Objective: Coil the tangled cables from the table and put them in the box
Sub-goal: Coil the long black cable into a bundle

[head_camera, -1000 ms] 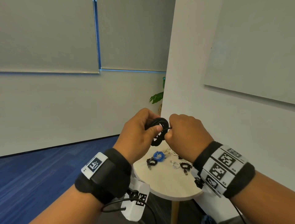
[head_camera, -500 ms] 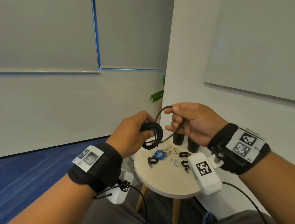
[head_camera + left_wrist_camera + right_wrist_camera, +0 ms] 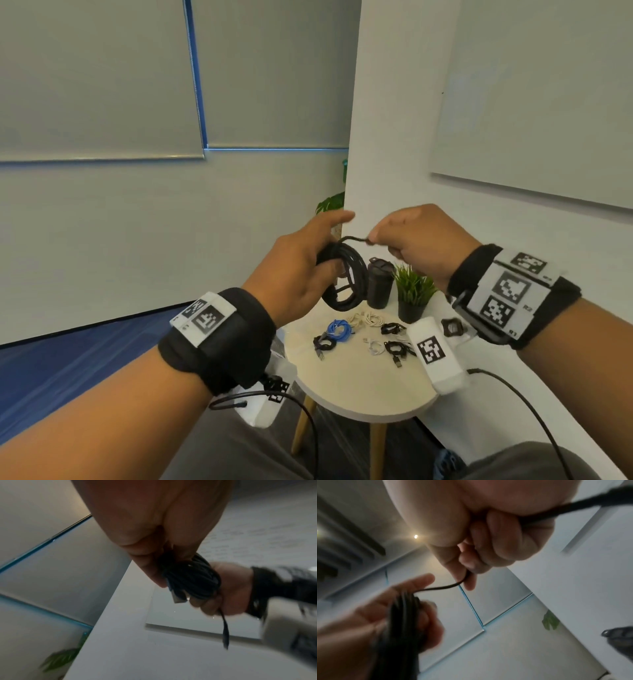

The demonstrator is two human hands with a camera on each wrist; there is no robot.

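My left hand (image 3: 308,260) grips a coil of black cable (image 3: 346,277) in the air above the small round table (image 3: 356,383), its forefinger stretched out over the coil. My right hand (image 3: 407,240) pinches the cable's loose end (image 3: 359,240), which arcs from the coil's top. In the left wrist view the coil (image 3: 192,577) shows a USB plug (image 3: 178,599) sticking out and a free tail (image 3: 225,632) hanging from my right hand (image 3: 228,592). The right wrist view shows the strand (image 3: 443,586) running from my fingers to the blurred coil (image 3: 399,622). No box is in view.
On the table lie a blue coiled cable (image 3: 339,329), white cables (image 3: 364,318), and several small black coiled cables (image 3: 394,347). A black tumbler (image 3: 380,284) and a small potted plant (image 3: 412,294) stand at the table's back, against the white wall.
My right hand went from the coil up and out with the loose end, then came back toward the coil's top. My left hand has kept hold of the coil, its forefinger now stretched out.
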